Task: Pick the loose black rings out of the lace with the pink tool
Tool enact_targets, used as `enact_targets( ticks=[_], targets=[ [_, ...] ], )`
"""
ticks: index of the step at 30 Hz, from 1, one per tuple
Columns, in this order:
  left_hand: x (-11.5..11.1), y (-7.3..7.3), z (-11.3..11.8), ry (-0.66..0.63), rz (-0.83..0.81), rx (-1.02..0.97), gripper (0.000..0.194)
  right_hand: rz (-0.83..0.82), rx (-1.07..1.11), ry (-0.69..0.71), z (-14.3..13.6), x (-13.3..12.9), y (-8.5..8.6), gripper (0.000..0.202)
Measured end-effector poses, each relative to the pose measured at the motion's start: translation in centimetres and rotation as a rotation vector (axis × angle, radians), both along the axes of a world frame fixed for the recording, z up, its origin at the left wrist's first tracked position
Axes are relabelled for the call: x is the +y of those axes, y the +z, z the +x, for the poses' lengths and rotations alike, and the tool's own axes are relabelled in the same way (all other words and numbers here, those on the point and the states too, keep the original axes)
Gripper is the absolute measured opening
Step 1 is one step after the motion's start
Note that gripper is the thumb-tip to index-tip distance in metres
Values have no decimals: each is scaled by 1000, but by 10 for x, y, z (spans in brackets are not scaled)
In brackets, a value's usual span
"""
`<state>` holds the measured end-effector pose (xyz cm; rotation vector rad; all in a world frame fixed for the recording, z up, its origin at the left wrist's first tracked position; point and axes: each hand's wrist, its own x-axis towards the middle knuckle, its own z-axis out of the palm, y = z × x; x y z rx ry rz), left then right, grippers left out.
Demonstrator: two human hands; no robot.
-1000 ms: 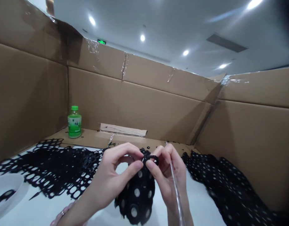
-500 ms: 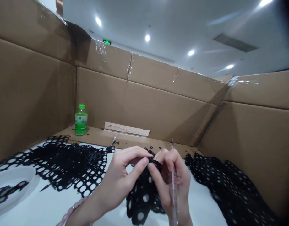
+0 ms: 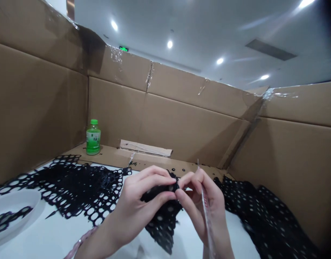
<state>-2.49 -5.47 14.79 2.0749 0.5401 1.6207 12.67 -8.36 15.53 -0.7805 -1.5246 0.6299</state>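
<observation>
A piece of black fabric with round holes (image 3: pixel 162 225) hangs from between my hands, folded at its upper edge. My left hand (image 3: pixel 137 207) is closed on that edge, thumb below and fingers above. Close against it, my right hand (image 3: pixel 208 201) has its thumb and index fingertip at the fabric's edge. Through the same hand runs a slim clear-handled tool (image 3: pixel 208 219), its thin pointed metal tip facing up and away from the fabric. My fingertips hide the spot where they meet the cloth.
Black netting (image 3: pixel 81 187) spreads over the white surface at left, beside a white bowl (image 3: pixel 37 205) containing black ring-shaped scraps. More holed black fabric (image 3: pixel 265 212) lies at right. A green bottle (image 3: pixel 93 138) stands by the cardboard wall (image 3: pixel 176 118) enclosing the back and sides.
My left hand has gathered more of the fabric into its grasp, and the hanging part has turned and swung. My right hand has shifted slightly right with the tool.
</observation>
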Motion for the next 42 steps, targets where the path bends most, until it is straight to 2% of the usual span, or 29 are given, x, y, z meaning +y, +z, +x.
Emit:
enact_targets(
  ticks=[6, 11, 14, 19, 23, 26, 30, 33, 36, 40, 42],
  targets=[
    [-4, 4, -1, -24, -39, 27, 13, 38, 47, 30, -6, -5, 2, 29],
    [-5, -4, 4, 100, 106, 54, 20, 99, 75, -36, -16, -7, 0, 29],
    [-6, -7, 7, 123, 146, 34, 21, 124, 81, -57, -18, -5, -3, 30],
    [-1, 1, 0, -2, -49, 56, 10, 55, 113, 57, -13, 1, -1, 29],
    [12, 8, -12, -197, -251, 139, 24, 9, 99, 153, -6, 2, 3, 29],
    [16, 10, -16, -260, -370, 258, 23, -61, 48, 206, 0, 0, 6, 27],
    [13, 10, -15, -279, -363, 352, 17, -126, 30, 214, 6, -3, 9, 27],
    [13, 10, -11, -372, -315, 352, 14, -139, -4, 219, 9, -5, 10, 27],
    [14, 8, -8, -456, -346, 325, 10, -167, -4, 188, 9, -10, 13, 27],
    [10, 7, -6, -401, -395, 250, 13, -215, 26, 87, 8, -16, 15, 27],
    [6, 7, -6, -354, -399, 233, 14, -235, 11, 124, 10, -17, 14, 33]
  ],
)
